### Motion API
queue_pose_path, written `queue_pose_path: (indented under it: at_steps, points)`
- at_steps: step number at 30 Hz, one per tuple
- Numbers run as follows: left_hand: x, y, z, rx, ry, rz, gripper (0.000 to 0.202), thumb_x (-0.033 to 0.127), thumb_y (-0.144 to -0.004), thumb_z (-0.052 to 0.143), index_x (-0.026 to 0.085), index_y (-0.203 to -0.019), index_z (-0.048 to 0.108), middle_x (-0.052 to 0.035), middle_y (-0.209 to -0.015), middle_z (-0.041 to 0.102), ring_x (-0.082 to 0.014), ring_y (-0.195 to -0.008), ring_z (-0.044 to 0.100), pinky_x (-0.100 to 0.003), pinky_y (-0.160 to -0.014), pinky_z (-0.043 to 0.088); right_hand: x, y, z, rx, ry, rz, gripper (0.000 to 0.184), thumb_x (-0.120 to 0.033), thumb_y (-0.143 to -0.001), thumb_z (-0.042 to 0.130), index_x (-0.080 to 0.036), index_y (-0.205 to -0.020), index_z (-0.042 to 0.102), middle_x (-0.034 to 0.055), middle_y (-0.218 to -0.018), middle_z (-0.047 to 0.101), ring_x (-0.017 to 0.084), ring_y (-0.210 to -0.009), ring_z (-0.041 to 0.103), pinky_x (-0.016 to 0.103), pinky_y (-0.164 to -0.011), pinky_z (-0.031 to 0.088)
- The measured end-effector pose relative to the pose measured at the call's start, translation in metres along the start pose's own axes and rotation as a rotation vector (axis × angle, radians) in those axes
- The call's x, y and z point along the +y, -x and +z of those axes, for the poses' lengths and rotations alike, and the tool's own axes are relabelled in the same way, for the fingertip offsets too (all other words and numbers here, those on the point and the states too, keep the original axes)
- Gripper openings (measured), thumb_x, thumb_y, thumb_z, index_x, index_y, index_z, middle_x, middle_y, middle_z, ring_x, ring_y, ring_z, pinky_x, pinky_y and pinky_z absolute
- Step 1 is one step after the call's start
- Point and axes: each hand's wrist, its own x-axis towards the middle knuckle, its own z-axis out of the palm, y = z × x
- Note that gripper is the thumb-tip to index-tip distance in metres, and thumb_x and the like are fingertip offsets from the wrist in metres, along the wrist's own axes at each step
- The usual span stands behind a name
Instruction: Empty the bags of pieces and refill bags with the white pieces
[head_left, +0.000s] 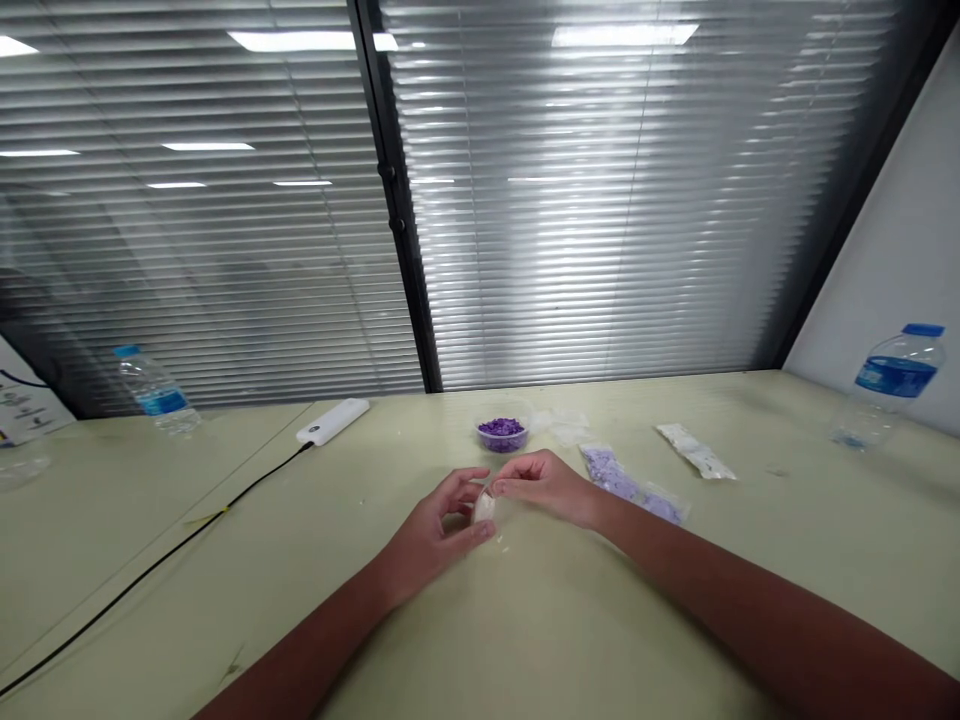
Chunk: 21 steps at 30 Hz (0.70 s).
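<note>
My left hand (435,530) and my right hand (544,485) meet over the middle of the pale table (525,640). Between their fingertips is a small clear plastic bag with something white inside (486,508); both hands pinch it. Just beyond the hands stands a small clear cup of purple pieces (502,433). To the right of my right hand lies a clear bag of pale purple pieces (619,478), partly hidden by my wrist.
A white bag (696,452) lies further right, and an empty clear bag (562,425) sits beside the cup. A white power bank (332,421) with a black cable (150,570) lies at the left. Water bottles stand far left (156,392) and far right (889,385). Window blinds run behind the table.
</note>
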Motion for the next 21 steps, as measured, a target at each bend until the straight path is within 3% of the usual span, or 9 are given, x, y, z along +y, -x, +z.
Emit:
queue_pose_path:
  at_steps: [4, 9, 12, 21]
  points:
    - [-0.002, -0.003, -0.006, 0.043, -0.027, 0.009, 0.064, 0.054, -0.076, 0.073, 0.036, -0.133, 0.051, -0.0014, -0.125, 0.067, -0.0136, -0.109, 0.065, -0.024, -0.096, 0.056, 0.001, 0.003, -0.012, 0.080, 0.091, 0.019, 0.045, -0.058, -0.090, 0.066, -0.014, -0.092, 0.074, 0.0007, -0.070, 0.054, 0.010, -0.065, 0.045, 0.023, -0.060, 0.035]
    - [-0.006, -0.010, -0.016, 0.140, -0.041, 0.037, 0.061, 0.057, -0.077, 0.072, 0.035, -0.131, 0.054, -0.0012, -0.125, 0.068, -0.0142, -0.113, 0.062, -0.024, -0.100, 0.052, 0.004, 0.010, -0.014, -0.231, 0.346, 0.123, 0.044, -0.051, -0.078, 0.081, -0.018, -0.105, 0.073, -0.0023, -0.074, 0.050, 0.008, -0.062, 0.042, 0.021, -0.054, 0.032]
    - [-0.006, -0.010, -0.015, 0.122, -0.042, 0.029, 0.057, 0.056, -0.078, 0.071, 0.038, -0.129, 0.054, 0.0006, -0.124, 0.068, -0.0139, -0.112, 0.062, -0.025, -0.100, 0.050, 0.003, 0.011, -0.008, -0.265, 0.547, 0.068, 0.040, -0.046, -0.073, 0.084, -0.020, -0.102, 0.073, -0.0037, -0.074, 0.047, 0.007, -0.061, 0.041, 0.021, -0.053, 0.032]
    - [-0.005, -0.007, -0.014, 0.096, -0.051, 0.035, 0.055, 0.054, -0.080, 0.070, 0.038, -0.129, 0.053, 0.0004, -0.124, 0.068, -0.0136, -0.111, 0.063, -0.025, -0.102, 0.049, 0.003, 0.010, -0.008, -0.284, 0.534, 0.037, 0.035, -0.041, -0.078, 0.080, -0.021, -0.106, 0.074, -0.0039, -0.072, 0.049, 0.008, -0.061, 0.043, 0.021, -0.054, 0.034]
